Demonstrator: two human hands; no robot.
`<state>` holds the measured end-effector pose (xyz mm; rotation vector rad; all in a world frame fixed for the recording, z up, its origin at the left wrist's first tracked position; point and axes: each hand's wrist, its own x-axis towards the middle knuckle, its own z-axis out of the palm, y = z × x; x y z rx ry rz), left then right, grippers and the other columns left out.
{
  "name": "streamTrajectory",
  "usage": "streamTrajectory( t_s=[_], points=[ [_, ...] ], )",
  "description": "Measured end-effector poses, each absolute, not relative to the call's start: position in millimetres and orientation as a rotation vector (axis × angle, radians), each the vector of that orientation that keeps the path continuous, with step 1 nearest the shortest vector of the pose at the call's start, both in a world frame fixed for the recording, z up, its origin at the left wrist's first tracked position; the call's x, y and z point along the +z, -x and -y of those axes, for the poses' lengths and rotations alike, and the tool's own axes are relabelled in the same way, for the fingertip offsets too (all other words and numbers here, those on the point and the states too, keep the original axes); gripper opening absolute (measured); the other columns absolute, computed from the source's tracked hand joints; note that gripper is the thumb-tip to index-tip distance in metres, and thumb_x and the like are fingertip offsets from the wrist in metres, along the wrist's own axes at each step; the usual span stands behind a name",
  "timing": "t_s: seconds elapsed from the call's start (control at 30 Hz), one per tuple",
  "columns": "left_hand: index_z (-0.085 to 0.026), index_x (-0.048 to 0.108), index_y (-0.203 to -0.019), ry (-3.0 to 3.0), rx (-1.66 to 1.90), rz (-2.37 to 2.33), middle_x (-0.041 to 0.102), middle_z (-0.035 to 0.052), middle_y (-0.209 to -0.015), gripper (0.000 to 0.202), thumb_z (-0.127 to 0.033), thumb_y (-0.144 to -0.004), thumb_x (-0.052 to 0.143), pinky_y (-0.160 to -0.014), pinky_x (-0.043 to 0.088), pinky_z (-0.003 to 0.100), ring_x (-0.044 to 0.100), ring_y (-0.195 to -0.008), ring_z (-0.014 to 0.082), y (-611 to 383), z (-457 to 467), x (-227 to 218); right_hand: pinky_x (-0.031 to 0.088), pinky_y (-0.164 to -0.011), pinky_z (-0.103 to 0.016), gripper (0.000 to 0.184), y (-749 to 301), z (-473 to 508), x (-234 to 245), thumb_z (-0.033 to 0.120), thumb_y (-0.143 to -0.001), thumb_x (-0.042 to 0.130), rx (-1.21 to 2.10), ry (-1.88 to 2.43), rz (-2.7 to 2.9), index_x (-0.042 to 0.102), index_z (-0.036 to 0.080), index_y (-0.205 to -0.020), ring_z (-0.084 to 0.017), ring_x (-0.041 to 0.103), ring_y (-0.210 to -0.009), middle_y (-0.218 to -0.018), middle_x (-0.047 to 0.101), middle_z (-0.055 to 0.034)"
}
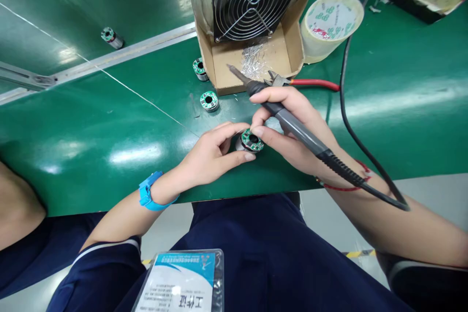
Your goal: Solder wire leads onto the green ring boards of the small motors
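A small round motor part with a green ring-shaped circuit board [247, 142] on top is gripped between the thumb and fingers of my left hand [214, 151], low over the green table. My right hand [292, 126] is closed around a soldering iron [298, 129], its tip pointing up and left, away from the part. The thumb and a finger of that hand also reach to the edge of the circuit board; whether they pinch something small there I cannot make out. Two similar motor parts, one nearer [209, 101] and one by the box [199, 68], stand beyond my hands.
A cardboard box [228, 85] holds cut wire ends [255, 62] before a fan with a wire guard [254, 0]. Red-handled cutters [314, 83] lean at its corner. Right of it stands a tape roll [310, 41]; the iron's black cable [343, 92] runs past. Another motor part [112, 38] lies beyond the rail.
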<state>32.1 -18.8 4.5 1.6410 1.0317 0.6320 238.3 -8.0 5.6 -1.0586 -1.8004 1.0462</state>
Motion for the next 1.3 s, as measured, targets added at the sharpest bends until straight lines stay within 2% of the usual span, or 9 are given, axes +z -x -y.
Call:
streamTrajectory(
  t_s=[0.13, 0.27, 0.4, 0.53, 0.6, 0.67, 0.77, 0.83, 1.3],
  points=[
    [-0.021, 0.058, -0.107, -1.852, 0.692, -1.166, 0.060, 0.0024, -0.100, 0.029, -0.017, -0.083, 0.072, -0.070, 0.045, 0.028, 0.053, -0.080, 0.0133, -39.4, 8.3, -10.8, 0.056, -0.093, -0.043, 0.062, -234.4, 11.2, -14.2, 0.041, -0.083, 0.073, 0.802, 1.253, 1.889, 0.050, 0.019, -0.136, -0.022, 0.065, -0.100, -0.110, 0.067, -0.0074],
    [-0.020, 0.052, -0.118, -1.854, 0.654, -1.267, 0.055, 0.0063, -0.114, 0.042, -0.005, -0.080, 0.061, -0.071, 0.048, 0.028, 0.052, -0.076, 0.0101, -37.9, 2.6, -28.5, 0.054, -0.094, -0.050, 0.047, -228.0, 8.2, -25.9, 0.034, -0.089, 0.061, 0.575, 1.414, 2.126, 0.057, 0.020, -0.134, -0.029, 0.064, -0.103, -0.112, 0.069, -0.0106],
    [-0.021, 0.050, -0.107, -1.652, 0.815, -1.289, 0.055, 0.0027, -0.099, 0.026, -0.007, -0.085, 0.050, -0.066, 0.047, 0.026, 0.052, -0.073, 0.0095, -29.2, -0.2, -36.4, 0.054, -0.100, -0.052, 0.051, -229.5, 2.7, -28.0, 0.019, -0.089, 0.051, 0.632, 1.305, 2.182, 0.055, 0.023, -0.139, -0.028, 0.065, -0.115, -0.125, 0.069, -0.0096],
    [-0.021, 0.054, -0.094, -1.677, 0.867, -1.267, 0.056, -0.0003, -0.083, 0.014, -0.010, -0.090, 0.047, -0.065, 0.045, 0.026, 0.053, -0.072, 0.0105, -25.8, 0.1, -31.3, 0.053, -0.110, -0.046, 0.052, -239.8, 9.6, -21.5, 0.024, -0.097, 0.051, 0.721, 1.166, 2.015, 0.046, 0.028, -0.148, -0.021, 0.065, -0.127, -0.134, 0.069, -0.0035],
    [-0.022, 0.057, -0.099, -1.723, 0.877, -1.232, 0.056, -0.0013, -0.081, 0.018, -0.009, -0.090, 0.048, -0.063, 0.045, 0.026, 0.053, -0.069, 0.0096, -26.5, 1.9, -29.0, 0.057, -0.103, -0.042, 0.048, -245.7, 18.2, -18.6, 0.027, -0.098, 0.055, 0.703, 1.200, 1.855, 0.051, 0.028, -0.146, -0.019, 0.071, -0.115, -0.128, 0.072, -0.0034],
    [-0.022, 0.057, -0.103, -1.758, 0.880, -1.219, 0.054, -0.0028, -0.077, 0.024, -0.007, -0.087, 0.050, -0.059, 0.042, 0.025, 0.050, -0.064, 0.0088, -27.7, 3.4, -28.7, 0.063, -0.084, -0.035, 0.038, -250.9, 27.1, -18.5, 0.030, -0.096, 0.061, 0.692, 1.246, 1.645, 0.064, 0.025, -0.134, -0.016, 0.076, -0.092, -0.118, 0.075, -0.0049],
    [-0.022, 0.056, -0.104, -1.799, 0.901, -1.194, 0.050, -0.0047, -0.072, 0.030, -0.003, -0.082, 0.048, -0.052, 0.037, 0.023, 0.045, -0.057, 0.0072, -28.9, 3.9, -31.1, 0.059, -0.055, -0.025, 0.026, -256.6, 35.4, -23.6, 0.035, -0.091, 0.069, 0.709, 1.223, 1.384, 0.076, 0.024, -0.113, -0.011, 0.071, -0.067, -0.096, 0.077, -0.0022],
    [-0.022, 0.056, -0.104, -1.829, 0.937, -1.168, 0.048, -0.0053, -0.070, 0.031, -0.003, -0.081, 0.047, -0.049, 0.035, 0.022, 0.043, -0.054, 0.0065, -29.1, 3.2, -33.2, 0.056, -0.047, -0.021, 0.020, -259.1, 36.8, -28.2, 0.036, -0.090, 0.070, 0.732, 1.164, 1.320, 0.078, 0.027, -0.106, -0.009, 0.068, -0.060, -0.085, 0.075, 0.0016],
    [-0.026, 0.054, -0.110, -1.932, 0.872, -1.228, 0.052, -0.0034, -0.075, 0.021, -0.016, -0.091, 0.049, -0.055, 0.047, 0.024, 0.051, -0.059, 0.0082, -37.5, -0.6, -42.9, 0.050, -0.040, -0.020, 0.015, -267.1, 30.6, -29.8, 0.033, -0.087, 0.071, 0.770, 1.110, 1.305, 0.082, 0.029, -0.096, -0.008, 0.066, -0.056, -0.073, 0.073, 0.0042]
  ],
)
